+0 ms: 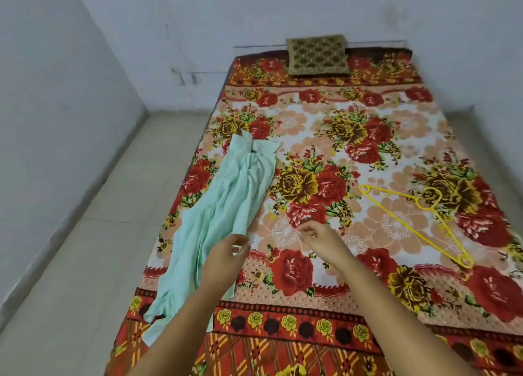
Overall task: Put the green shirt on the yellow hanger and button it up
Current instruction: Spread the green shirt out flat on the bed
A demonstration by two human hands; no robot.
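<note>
The pale green shirt [226, 194] lies bunched in a long strip along the left side of the bed, its collar end far from me and its lower end hanging over the near edge. The yellow hanger [416, 223] lies flat on the bed's right side, apart from the shirt. My left hand [226, 252] hovers over the shirt's right edge, with its fingers loosely curled and nothing plainly held. Between shirt and hanger, my right hand [317, 237] is above the bedcover, loosely curled and holding nothing.
The bed carries a red and yellow floral cover [368, 126]. A brown patterned cushion [317, 54] leans at the head against the white wall. Tiled floor [99, 234] runs along the bed's left side beside another wall.
</note>
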